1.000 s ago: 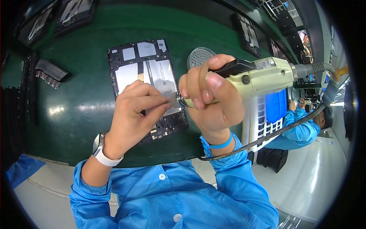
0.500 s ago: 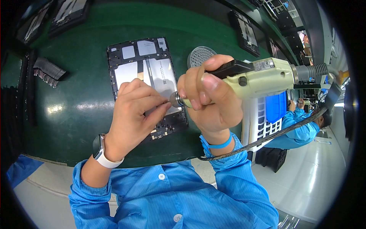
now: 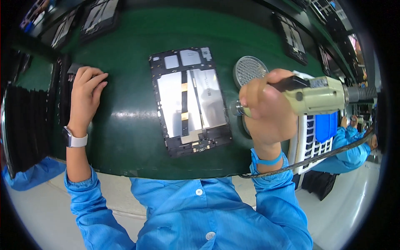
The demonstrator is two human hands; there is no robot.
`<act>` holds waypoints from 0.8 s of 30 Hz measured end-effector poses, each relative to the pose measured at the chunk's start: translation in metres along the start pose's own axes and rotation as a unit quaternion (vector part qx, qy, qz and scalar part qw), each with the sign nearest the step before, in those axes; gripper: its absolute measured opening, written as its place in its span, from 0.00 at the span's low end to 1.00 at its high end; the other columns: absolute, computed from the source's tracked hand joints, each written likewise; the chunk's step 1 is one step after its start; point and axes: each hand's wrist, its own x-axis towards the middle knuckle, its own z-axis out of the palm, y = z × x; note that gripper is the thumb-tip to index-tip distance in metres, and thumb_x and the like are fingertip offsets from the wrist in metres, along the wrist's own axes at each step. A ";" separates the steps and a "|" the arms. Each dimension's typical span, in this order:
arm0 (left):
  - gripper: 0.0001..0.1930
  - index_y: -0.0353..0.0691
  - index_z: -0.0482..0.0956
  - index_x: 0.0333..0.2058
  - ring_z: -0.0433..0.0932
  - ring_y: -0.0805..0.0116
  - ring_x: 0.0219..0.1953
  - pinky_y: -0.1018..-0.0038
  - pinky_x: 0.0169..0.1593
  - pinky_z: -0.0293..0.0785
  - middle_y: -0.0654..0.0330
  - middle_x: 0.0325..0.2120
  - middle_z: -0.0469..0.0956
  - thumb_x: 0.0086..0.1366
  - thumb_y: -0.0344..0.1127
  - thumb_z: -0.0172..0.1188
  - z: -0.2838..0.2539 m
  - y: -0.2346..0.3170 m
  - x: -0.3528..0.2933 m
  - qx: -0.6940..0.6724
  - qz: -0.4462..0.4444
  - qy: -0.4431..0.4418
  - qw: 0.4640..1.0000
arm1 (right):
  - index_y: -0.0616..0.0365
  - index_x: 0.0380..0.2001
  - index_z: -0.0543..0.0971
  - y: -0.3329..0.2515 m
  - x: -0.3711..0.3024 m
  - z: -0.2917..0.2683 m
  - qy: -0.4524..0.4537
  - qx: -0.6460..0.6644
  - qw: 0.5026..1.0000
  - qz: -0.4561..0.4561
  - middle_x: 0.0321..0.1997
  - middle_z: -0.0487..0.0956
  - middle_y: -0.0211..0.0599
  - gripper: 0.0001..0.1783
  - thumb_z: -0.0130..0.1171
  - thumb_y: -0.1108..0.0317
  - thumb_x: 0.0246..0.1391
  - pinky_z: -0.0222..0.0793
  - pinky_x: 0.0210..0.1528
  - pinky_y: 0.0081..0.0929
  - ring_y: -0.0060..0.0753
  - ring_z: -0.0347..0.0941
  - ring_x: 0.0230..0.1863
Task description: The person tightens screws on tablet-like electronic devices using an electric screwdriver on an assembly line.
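Observation:
An opened tablet (image 3: 166,96) lies on the green table, showing silver battery panels, a dark flex cable and a small board along its near edge. Around a pale yellow-green electric screwdriver (image 3: 316,100) my right hand (image 3: 271,108) is closed; the tool's tip points left, close beside the tablet's right edge. My left hand (image 3: 86,93) is off to the left, fingers loosely curved and thumb apart, over a dark grey stack of strips (image 3: 74,68) that it mostly covers. A round metal dish with a pitted top (image 3: 250,71) sits past my right hand.
More opened tablets (image 3: 100,16) rest at the far left and another (image 3: 291,37) at the far right. Black folded sheets (image 3: 29,125) stand at the left edge. A blue bin (image 3: 326,126) sits on a white tray (image 3: 301,146); the screwdriver's cable (image 3: 316,157) crosses my right wrist.
My left hand has left the screwdriver tip and moved left to the strips. The screwdriver has come away from over the tablet to its right side. The whole view has shifted.

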 end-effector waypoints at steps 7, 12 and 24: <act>0.10 0.31 0.79 0.40 0.73 0.66 0.35 0.73 0.42 0.70 0.59 0.29 0.75 0.59 0.24 0.62 0.014 0.041 0.031 -0.182 -0.106 0.038 0.977 | 0.65 0.38 0.73 -0.012 0.007 -0.022 0.035 -0.045 0.998 -0.018 0.19 0.71 0.35 0.11 0.56 0.80 0.48 0.64 0.20 0.25 0.23 0.64 0.16; 0.13 0.30 0.78 0.42 0.75 0.74 0.28 0.77 0.37 0.71 0.60 0.23 0.79 0.60 0.31 0.63 0.061 0.130 0.110 -0.413 -0.116 -0.052 0.902 | 0.65 0.39 0.73 -0.010 0.011 -0.040 0.077 -0.035 0.996 -0.037 0.19 0.71 0.34 0.11 0.58 0.80 0.50 0.64 0.20 0.23 0.22 0.65 0.16; 0.11 0.31 0.80 0.40 0.77 0.64 0.36 0.72 0.43 0.73 0.54 0.30 0.79 0.59 0.30 0.64 0.126 0.129 0.133 -0.271 -0.070 -0.054 0.959 | 0.67 0.41 0.72 -0.010 0.012 -0.043 0.085 -0.155 0.984 -0.034 0.14 0.66 0.32 0.13 0.51 0.77 0.50 0.65 0.24 0.29 0.24 0.62 0.15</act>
